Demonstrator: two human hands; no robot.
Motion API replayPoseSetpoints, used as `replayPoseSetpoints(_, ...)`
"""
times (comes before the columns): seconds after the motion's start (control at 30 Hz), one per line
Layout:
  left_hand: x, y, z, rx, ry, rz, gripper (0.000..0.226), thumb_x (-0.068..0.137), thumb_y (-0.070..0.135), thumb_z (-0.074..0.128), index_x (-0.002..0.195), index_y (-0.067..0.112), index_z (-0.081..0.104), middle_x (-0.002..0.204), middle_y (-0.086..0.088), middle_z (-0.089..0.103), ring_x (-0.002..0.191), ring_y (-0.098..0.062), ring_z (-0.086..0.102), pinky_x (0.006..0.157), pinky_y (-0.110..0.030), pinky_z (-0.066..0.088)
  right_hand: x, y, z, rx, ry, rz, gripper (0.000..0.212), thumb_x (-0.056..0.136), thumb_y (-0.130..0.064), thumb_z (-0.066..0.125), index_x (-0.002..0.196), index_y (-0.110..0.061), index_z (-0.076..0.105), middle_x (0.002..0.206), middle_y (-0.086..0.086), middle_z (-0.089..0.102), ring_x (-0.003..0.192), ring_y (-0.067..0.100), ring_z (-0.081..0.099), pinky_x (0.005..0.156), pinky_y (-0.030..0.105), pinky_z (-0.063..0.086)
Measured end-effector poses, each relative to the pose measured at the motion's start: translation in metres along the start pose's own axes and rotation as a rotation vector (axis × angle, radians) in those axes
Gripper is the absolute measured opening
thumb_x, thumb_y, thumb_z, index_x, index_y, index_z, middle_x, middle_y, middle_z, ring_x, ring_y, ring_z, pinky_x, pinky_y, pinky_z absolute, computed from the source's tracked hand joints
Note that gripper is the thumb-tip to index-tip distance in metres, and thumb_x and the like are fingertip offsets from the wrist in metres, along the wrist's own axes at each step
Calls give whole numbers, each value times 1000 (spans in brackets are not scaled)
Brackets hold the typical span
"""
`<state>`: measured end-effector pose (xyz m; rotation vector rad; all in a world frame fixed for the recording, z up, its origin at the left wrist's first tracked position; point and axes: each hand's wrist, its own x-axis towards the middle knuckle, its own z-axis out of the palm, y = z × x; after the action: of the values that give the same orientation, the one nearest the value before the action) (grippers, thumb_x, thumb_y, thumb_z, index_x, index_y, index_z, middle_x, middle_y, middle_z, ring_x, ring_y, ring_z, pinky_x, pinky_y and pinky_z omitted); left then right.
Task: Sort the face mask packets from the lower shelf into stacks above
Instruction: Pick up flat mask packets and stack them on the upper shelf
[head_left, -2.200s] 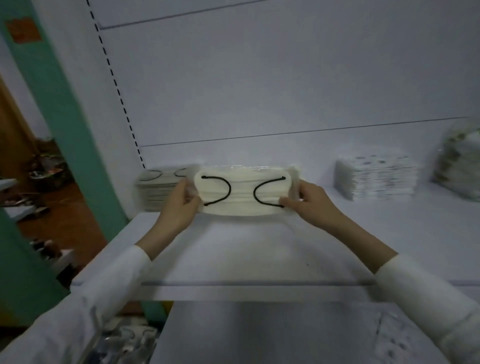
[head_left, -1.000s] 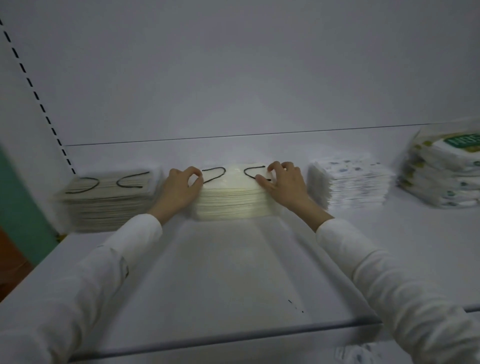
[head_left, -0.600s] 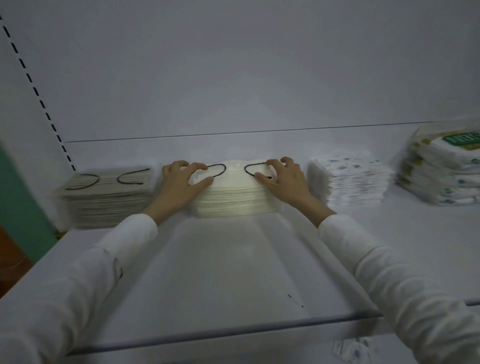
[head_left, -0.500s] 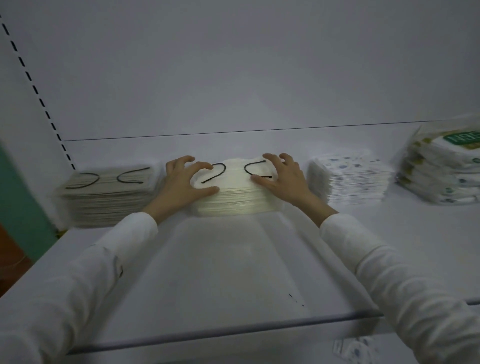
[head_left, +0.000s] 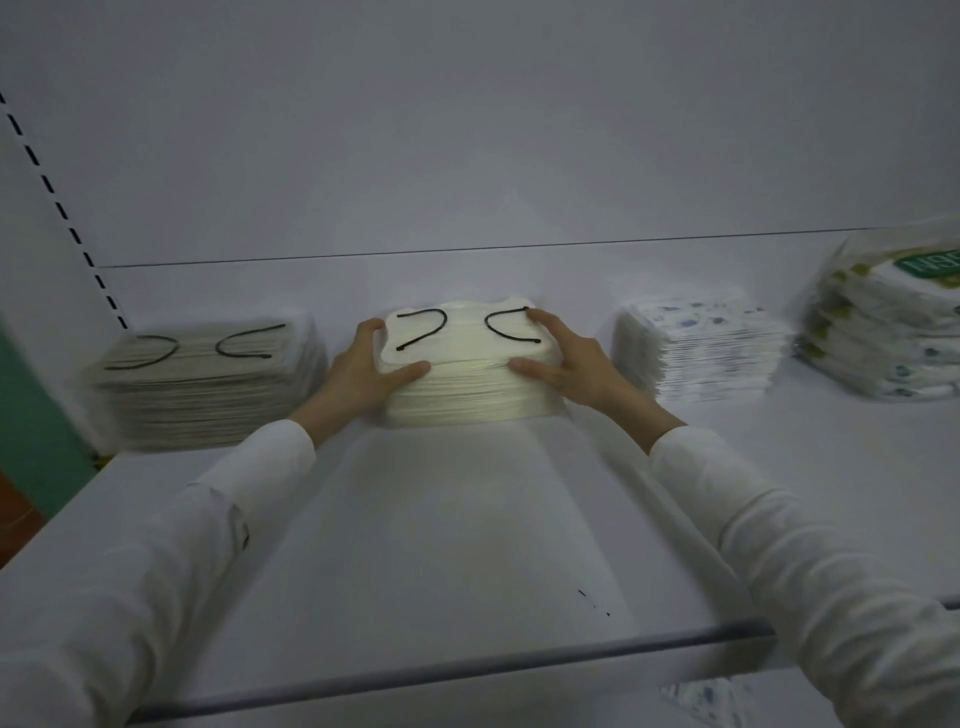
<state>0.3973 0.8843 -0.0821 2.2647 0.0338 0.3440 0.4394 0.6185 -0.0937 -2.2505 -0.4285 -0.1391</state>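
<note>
A stack of cream face mask packets with black ear loops sits at the back middle of the white upper shelf. My left hand presses against its left side, thumb lying along the front edge. My right hand rests on its right side, fingers spread over the top corner and thumb on the front. Both hands frame the stack with fairly straight fingers. A patterned packet on the lower shelf peeks out below the shelf's front edge.
A greyer mask stack stands to the left by the perforated upright. A stack of white patterned packets and a pile of green-labelled packs stand to the right. A green post runs down the far left.
I carried a cream packet up and laid it on the middle stack. My curled fingers have since straightened and slid to the stack's sides.
</note>
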Motion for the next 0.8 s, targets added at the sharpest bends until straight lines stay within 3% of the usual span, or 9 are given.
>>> replayPoseSetpoints(0.17,2,-3,-5,-34,-43,-6,77,77,43,72,139,20,33,131,0,46,124,-23,46,98,-30,38,-1,2,0,5,19,-8,69,81,-51,67,141,-34,36,126,-2,54,115,15,48,91,20,34)
replayPoseSetpoints(0.33,0,2,-11,-74,-96,26,97,72,37,79,147,25,19,144,-2,37,131,-23,38,109,-39,35,5,3,0,-124,34,-33,76,76,-66,62,141,-43,29,134,2,53,123,29,47,105,42,38)
replayPoseSetpoints(0.67,-1,1,-13,-54,-69,74,106,62,28,87,146,27,23,149,-4,32,137,-22,31,110,-44,34,-4,-1,-3,-110,84,-103,83,77,-56,68,146,-39,25,142,1,41,130,21,39,97,26,28)
replayPoseSetpoints(0.73,-3,2,-15,-30,-66,76,103,63,31,86,146,28,25,148,-5,33,136,-23,32,110,-44,33,-5,-1,-5,-121,88,-106,83,76,-60,66,145,-39,26,143,0,40,131,21,38,100,27,29)
replayPoseSetpoints(0.8,-8,5,-15,17,-40,105,93,69,35,82,145,26,29,148,-6,33,135,-24,32,111,-42,31,-4,-1,-6,-182,127,-116,84,72,-72,58,144,-39,29,143,-1,39,132,23,37,108,38,31)
